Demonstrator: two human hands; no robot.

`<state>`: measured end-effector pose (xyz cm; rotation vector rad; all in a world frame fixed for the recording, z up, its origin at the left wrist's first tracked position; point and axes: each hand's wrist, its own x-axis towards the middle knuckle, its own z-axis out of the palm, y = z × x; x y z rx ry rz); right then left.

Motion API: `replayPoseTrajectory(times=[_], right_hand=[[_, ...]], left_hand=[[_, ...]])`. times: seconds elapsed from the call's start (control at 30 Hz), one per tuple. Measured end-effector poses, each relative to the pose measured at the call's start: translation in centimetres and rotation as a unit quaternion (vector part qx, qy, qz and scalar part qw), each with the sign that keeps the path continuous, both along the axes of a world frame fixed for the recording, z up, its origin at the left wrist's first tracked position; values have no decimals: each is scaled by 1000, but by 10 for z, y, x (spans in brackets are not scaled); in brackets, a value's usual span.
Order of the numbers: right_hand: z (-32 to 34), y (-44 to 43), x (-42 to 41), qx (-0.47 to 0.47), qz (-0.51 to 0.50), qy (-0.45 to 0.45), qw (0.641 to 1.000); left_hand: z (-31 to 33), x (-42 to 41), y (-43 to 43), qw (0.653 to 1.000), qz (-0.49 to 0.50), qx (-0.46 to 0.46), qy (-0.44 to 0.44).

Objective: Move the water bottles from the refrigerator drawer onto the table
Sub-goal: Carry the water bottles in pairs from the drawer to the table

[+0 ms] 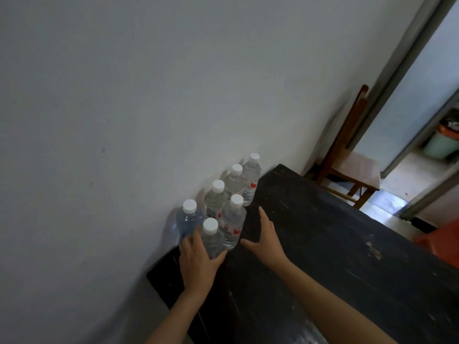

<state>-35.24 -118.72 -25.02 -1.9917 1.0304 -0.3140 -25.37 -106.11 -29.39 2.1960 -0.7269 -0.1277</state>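
Several clear water bottles with white caps stand upright in a cluster on the dark table (323,239), close to the white wall. My left hand (198,261) grips the nearest bottle (212,238) low on its body, fingers and thumb wrapped round it. Just behind it stands a bottle with a red label (233,220), and a bluish bottle (187,219) is at the left. My right hand (263,238) hovers open beside the red-labelled bottle, fingers spread, holding nothing. The refrigerator drawer is out of view.
A white wall (124,120) runs along the table's far side. A wooden chair (350,167) stands past the table's end, by a doorway with a green bin (439,145). Something orange (439,239) lies at the table's right edge.
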Motion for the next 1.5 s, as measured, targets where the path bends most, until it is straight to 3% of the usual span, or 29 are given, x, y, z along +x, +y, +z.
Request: replayPoseTrajectory(times=[0.33, 0.67, 0.9, 1.0, 1.1, 1.23, 1.5], right_hand=[[9, 64, -130, -23, -17, -20, 999], [17, 137, -192, -84, -56, -37, 994], [19, 186, -218, -237, -61, 113, 963], [17, 231, -226, -253, -95, 185, 945], [20, 272, -233, -258, -149, 181, 937], [28, 343, -253, -263, -217, 182, 922], [42, 497, -348, -257, -386, 227, 856]], left_hand=[[18, -56, 91, 999, 4, 46, 22], [48, -95, 148, 998, -30, 35, 46], [58, -87, 181, 996, -86, 15, 29], [57, -78, 213, 992, -127, 5, 24], [58, -69, 235, 986, -166, 5, 4], [62, -77, 260, 970, -245, -1, -13], [82, -176, 298, 888, -455, -61, -17]])
